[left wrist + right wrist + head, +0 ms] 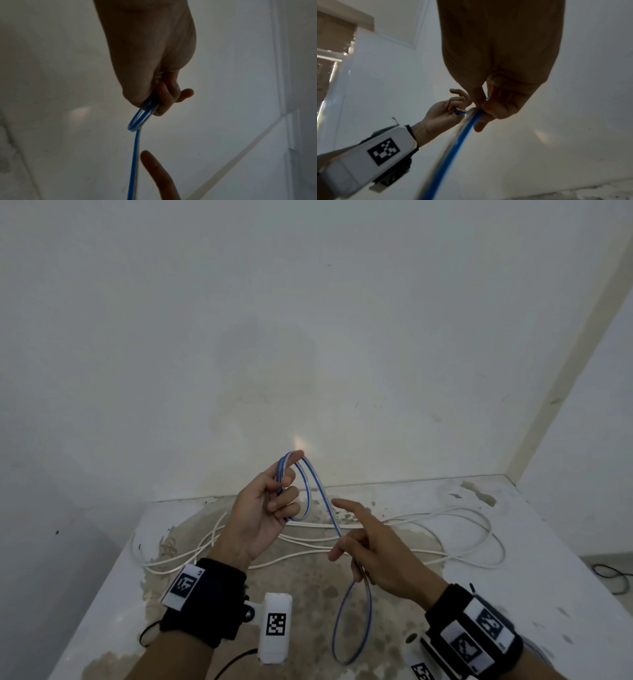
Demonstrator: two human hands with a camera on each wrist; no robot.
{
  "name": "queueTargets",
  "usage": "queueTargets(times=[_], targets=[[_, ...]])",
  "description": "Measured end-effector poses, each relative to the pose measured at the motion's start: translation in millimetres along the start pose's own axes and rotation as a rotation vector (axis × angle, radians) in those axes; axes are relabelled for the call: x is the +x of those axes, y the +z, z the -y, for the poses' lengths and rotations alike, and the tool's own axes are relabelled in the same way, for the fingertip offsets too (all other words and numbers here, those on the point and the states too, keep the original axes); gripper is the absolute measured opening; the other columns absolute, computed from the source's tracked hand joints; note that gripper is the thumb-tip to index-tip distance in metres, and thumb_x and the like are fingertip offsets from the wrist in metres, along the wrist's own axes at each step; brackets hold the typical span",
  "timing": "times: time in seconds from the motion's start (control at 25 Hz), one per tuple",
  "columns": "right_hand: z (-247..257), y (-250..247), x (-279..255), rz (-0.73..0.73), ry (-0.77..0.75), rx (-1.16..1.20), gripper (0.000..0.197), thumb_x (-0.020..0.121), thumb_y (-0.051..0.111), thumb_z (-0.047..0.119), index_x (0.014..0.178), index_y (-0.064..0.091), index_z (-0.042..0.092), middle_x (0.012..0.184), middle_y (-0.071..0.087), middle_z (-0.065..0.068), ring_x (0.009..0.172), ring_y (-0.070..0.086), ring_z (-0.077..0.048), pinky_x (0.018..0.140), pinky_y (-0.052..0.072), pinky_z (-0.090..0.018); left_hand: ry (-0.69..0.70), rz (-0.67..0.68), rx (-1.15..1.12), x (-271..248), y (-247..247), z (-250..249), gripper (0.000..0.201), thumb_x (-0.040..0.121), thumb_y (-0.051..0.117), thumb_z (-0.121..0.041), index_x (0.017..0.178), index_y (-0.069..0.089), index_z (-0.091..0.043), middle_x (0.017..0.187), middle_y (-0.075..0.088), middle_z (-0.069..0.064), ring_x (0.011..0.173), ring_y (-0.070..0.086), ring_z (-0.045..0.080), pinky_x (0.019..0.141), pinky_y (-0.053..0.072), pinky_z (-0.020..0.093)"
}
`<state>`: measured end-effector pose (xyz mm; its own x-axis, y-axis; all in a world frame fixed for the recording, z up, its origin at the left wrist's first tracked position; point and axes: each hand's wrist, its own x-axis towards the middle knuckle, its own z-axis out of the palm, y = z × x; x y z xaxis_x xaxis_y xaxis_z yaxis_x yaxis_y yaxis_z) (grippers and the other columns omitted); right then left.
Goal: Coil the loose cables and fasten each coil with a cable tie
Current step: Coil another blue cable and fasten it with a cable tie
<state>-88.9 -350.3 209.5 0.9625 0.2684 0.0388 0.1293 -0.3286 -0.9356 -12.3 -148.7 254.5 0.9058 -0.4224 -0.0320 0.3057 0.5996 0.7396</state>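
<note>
Your left hand (263,508) is raised above the stained, worn white tabletop (534,529), fingers curled round a small coil of the thin blue-and-clear flat cable (310,491). The turns are gathered in the palm so they cannot spring apart while you feed more in. From that coil the cable runs down toward 5 o'clock into your right hand (373,556), where thumb and curled fingers pinch it while the forefinger points out straight toward 10 o'clock. That pinch likely keeps the strand taut and guides the next turn. Below your right hand, at 6 o'clock, the slack hangs in a long loop over the table, so a fair length looks uncoiled yet. The long white round cable (445,542) sprawls loose on the table from 9 to 3 o'clock behind your hands, untouched. I can make out no cable tie in any view.
</note>
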Motion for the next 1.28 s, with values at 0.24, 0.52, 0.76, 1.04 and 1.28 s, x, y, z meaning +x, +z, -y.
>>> queueTargets(times=[0.24,0.52,0.76,1.04,1.28], targets=[[-4.2,0.0,-1.6,0.095,-0.162,-0.344,0.030,0.101,0.040,0.010,0.110,0.058,0.032,0.108,0.069,0.009,0.065,0.065,-0.012,0.064,0.050,-0.030,0.032,-0.037,-0.062,2.1,-0.3,2.7,0.064,0.081,0.032,-0.004,0.144,0.041,-0.003,0.069,0.048,-0.006,0.041,0.019,0.005,0.043,0.020,0.017],[-35.3,-14.2,-4.9,-0.072,-0.510,-0.922,0.014,0.089,0.069,0.039,0.100,0.063,0.032,0.108,0.050,0.005,0.086,0.047,-0.011,0.066,0.041,-0.021,0.078,-0.043,0.008,2.3,-5.6,-15.0,0.061,0.082,0.034,-0.004,0.142,0.041,0.000,0.072,0.049,-0.004,0.041,0.033,0.005,0.045,0.030,0.019],[-27.7,-34.2,-8.1,-0.189,-0.428,-0.436,0.006,0.096,0.066,0.033,0.092,0.069,0.030,0.094,0.068,0.016,0.082,0.063,-0.003,0.071,0.052,-0.023,0.024,-0.023,0.005,0.3,-13.2,-14.8,0.060,0.083,0.035,-0.005,0.142,0.042,0.001,0.073,0.054,-0.001,0.056,0.052,0.012,0.057,0.051,0.024],[26.6,-13.1,5.1,-0.003,-0.256,0.113,0.005,0.094,0.068,0.010,0.091,0.067,0.006,0.077,0.075,-0.011,0.066,0.071,-0.021,0.063,0.055,-0.031,-0.133,0.035,0.090,2.2,2.6,15.8,0.042,0.087,0.042,-0.006,0.127,0.051,0.003,0.082,0.065,0.008,0.082,0.069,0.028,0.074,0.059,0.038],[41.0,-19.8,24.2,-0.001,-0.091,0.141,0.011,0.092,0.071,0.014,0.087,0.068,0.006,0.062,0.071,-0.009,0.045,0.056,-0.014,0.045,0.042,-0.021,-0.220,0.142,0.273,-2.6,9.8,35.7,0.039,0.088,0.036,-0.003,0.120,0.058,-0.003,0.082,0.059,0.014,0.062,0.059,0.022,0.057,0.051,0.030]])
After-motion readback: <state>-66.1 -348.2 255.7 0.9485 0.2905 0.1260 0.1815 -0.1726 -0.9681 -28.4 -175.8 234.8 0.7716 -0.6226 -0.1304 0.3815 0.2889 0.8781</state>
